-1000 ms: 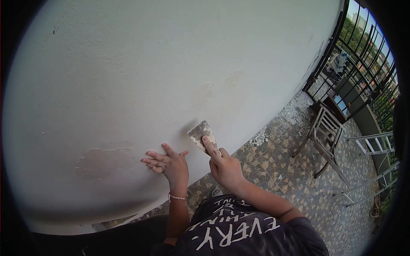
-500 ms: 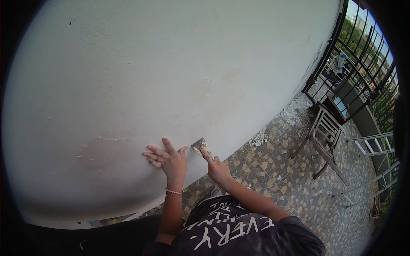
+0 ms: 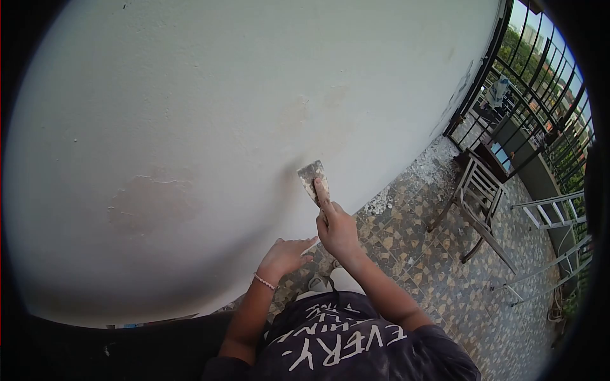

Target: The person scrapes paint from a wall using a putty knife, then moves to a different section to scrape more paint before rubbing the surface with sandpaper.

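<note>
My right hand (image 3: 338,233) is wrapped round the handle of a putty knife (image 3: 311,173), its index finger laid along the blade. The wide metal blade points up, smeared with pale residue, and overlaps the white wall (image 3: 241,82) in this view. Lower and to the left, my left hand (image 3: 286,256) is open, its index finger stretched toward my right hand and the fingertip close by it. A beaded bracelet circles the left wrist. Left of both hands, the wall has a bare beige patch (image 3: 149,204) with ragged paint edges.
Paint flakes (image 3: 380,202) lie along the wall's foot on the stone-patterned floor (image 3: 406,244). A slatted chair (image 3: 478,200) stands to the right, with a metal ladder (image 3: 551,209) beyond it. A black barred gate (image 3: 502,76) closes the far end.
My right hand has raised the putty knife up and slightly right. My left hand has left its spread position against the wall and moved down and right, near my right hand.
</note>
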{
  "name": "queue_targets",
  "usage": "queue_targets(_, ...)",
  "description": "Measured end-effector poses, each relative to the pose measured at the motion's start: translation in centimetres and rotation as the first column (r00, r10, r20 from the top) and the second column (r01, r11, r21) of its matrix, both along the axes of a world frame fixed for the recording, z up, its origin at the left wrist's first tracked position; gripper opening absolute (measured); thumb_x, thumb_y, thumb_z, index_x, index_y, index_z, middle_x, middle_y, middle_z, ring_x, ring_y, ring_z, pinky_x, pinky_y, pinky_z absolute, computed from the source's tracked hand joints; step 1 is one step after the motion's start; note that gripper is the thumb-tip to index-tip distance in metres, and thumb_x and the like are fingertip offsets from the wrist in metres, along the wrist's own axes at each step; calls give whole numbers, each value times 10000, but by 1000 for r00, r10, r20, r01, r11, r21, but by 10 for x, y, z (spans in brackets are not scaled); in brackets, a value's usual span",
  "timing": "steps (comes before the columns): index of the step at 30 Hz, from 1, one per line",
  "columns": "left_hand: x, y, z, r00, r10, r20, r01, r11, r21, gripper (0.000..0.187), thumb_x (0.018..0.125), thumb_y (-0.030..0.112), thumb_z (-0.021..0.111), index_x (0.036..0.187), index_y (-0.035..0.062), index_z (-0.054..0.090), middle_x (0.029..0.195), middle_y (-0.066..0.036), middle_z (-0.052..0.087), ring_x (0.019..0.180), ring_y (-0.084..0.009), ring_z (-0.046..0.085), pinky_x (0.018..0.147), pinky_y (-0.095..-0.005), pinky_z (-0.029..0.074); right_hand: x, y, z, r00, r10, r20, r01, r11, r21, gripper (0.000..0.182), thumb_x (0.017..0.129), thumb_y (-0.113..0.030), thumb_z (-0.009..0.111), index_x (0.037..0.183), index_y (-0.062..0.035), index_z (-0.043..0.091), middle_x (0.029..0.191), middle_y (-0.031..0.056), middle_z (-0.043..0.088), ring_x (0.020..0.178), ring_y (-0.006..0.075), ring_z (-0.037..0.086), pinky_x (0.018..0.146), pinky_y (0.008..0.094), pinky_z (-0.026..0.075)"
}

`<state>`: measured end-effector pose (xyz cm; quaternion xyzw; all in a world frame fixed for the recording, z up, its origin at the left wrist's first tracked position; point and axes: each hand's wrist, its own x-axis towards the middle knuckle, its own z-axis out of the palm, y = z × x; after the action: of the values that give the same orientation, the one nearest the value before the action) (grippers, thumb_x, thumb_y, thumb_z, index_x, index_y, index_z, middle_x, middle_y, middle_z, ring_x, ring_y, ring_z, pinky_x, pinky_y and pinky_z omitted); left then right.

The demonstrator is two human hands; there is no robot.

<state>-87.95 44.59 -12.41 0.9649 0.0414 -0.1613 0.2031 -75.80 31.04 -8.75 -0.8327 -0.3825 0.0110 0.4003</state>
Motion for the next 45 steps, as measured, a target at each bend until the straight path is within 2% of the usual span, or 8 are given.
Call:
queue_targets(11, -9, 15, 37, 902, 41, 430, -116, 982, 149, 441, 970, 310, 595, 1362, 108, 576, 1263, -114, 650, 1237, -279, 568, 1067, -474, 397, 7, 34, -71, 994, 84, -71, -101, 952, -289, 933, 865, 6, 522, 1618, -328, 84, 808, 235, 627, 702, 422, 660, 643, 519, 536)
queue_targets(18, 36, 18, 94, 714, -122, 689, -177, 921, 347, 486, 944, 246, 618, 1407, 116, 554, 1424, -78, 553, 1382, -293, 451, 1143, -438, 368, -9, -22, -123, 948, -5, -318, -167, 844, -510, 992, 840, -77, 581, 1615, -168, -31, 890, 281, 683, 806, 432, 687, 714, 522, 554)
queue_targets(21, 60, 23, 115, 665, -279, 693, -297, 752, 589, 659, 977, 354, 556, 1554, 107, 353, 1622, -75, 318, 1515, -290, 247, 1236, -445, 220, -20, -31, -147, 925, -114, -363, -97, 853, -514, 1017, 825, -125, 615, 1604, -92, -38, 948, 286, 683, 862, 443, 679, 777, 529, 548)
queue_targets(24, 89, 46, 81, 835, -417, 357, -296, 205, 933, 811, 1001, 489, 458, 1620, 100, 107, 1700, -55, 53, 1563, -255, 60, 1267, -440, 56, -22, -39, -164, 926, -113, -361, -91, 860, -502, 983, 819, -151, 633, 1598, -58, 40, 997, 289, 678, 921, 447, 668, 829, 525, 537)
queue_targets(28, 83, 51, 32, 878, -479, 9, -94, -154, 984, 832, 1005, 551, 399, 1623, 111, 58, 1702, -43, -4, 1565, -230, 1, 1266, -425, -18, -19, -52, -176, 929, -124, -349, -56, 884, -463, 891, 820, -168, 643, 1576, -48, 187, 1009, 295, 673, 942, 459, 656, 856, 523, 529)
queue_targets(32, 64, 52, 1, 890, -433, -144, 151, -17, 988, 803, 1016, 525, 374, 1621, 105, 55, 1702, -46, 18, 1563, -210, 16, 1271, -400, -3, -17, -62, -162, 931, -167, -324, 40, 930, -364, 850, 821, -166, 653, 1558, -50, 245, 954, 293, 675, 921, 465, 656, 842, 530, 522)
queue_targets(41, 53, 54, 136, 759, -365, 539, -441, 321, 838, 740, 987, 512, 467, 1621, 321, 138, 1697, 53, 89, 1559, -168, 82, 1268, -381, 17, -9, -25, 21, 961, -151, -234, 169, 984, 60, 577, 872, -131, 653, 1406, -2, 475, 831, 252, 679, 809, 427, 682, 741, 487, 522)
queue_targets(45, 47, 61, 162, 675, -373, 637, -579, 268, 770, 699, 997, 474, 451, 1617, 329, 165, 1688, 54, 152, 1553, -175, 130, 1267, -407, 13, -4, -1, 107, 989, -145, -9, 145, 977, 159, 364, 884, -144, 616, 1188, 9, 489, 740, 220, 662, 698, 419, 667, 674, 513, 522)
